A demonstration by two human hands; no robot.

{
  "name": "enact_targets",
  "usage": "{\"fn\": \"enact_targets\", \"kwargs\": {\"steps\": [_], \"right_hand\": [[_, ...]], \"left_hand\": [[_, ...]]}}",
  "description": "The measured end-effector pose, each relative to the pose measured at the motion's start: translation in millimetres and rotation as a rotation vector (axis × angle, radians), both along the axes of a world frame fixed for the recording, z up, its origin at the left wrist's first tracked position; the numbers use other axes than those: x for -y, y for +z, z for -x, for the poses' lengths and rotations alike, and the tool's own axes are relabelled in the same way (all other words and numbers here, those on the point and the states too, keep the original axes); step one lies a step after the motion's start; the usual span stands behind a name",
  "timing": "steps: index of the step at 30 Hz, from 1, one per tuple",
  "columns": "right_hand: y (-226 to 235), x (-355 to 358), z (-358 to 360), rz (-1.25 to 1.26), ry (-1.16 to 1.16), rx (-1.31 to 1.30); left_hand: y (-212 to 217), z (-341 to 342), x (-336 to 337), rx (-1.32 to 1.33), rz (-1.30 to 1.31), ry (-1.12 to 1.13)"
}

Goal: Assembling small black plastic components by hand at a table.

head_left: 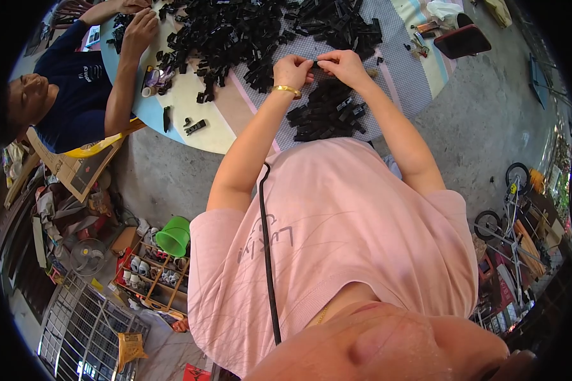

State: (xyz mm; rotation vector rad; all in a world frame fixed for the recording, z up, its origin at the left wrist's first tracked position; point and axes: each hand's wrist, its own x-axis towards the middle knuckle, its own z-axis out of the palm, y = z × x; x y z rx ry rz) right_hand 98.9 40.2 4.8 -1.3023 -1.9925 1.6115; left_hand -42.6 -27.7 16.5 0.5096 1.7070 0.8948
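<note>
My left hand (292, 71), with a gold bracelet at its wrist, and my right hand (340, 67) meet over the round table. Both are closed, fingertips pinching a small black plastic piece (315, 64) between them; its exact kind is too small to make out. Just below my hands, close to my body, lies a pile of long black plastic parts (327, 113). Beyond my left hand spreads a large heap of loose black parts (225, 38). Another heap of longer black parts (340, 28) sits beyond my right hand.
A striped, patterned cloth (225, 120) covers the table (419, 89). A phone in a red-edged case (463, 42) stands at the right. On the left a co-worker (82, 95) handles parts. A green bucket (173, 237) and shoe rack (151, 273) stand on the floor.
</note>
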Motion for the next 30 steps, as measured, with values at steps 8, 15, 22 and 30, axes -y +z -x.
{"fn": "enact_targets", "kwargs": {"steps": [8,15,22,30], "right_hand": [[-3.6,3.5,3.7,0.103,-0.06,-0.022],[2.5,-0.6,6.3,0.074,0.005,0.065],[4.6,-13.2,10.0,0.252,-0.07,0.163],[16.1,-6.9,-10.2,-0.375,-0.029,0.042]], "left_hand": [[4.2,3.6,-1.2,-0.049,-0.024,-0.024],[-3.1,7.2,-5.2,-0.046,0.023,-0.1],[1.8,3.9,-16.2,-0.09,0.081,-0.14],[-3.9,12.2,-11.5,-0.051,0.077,-0.209]]}}
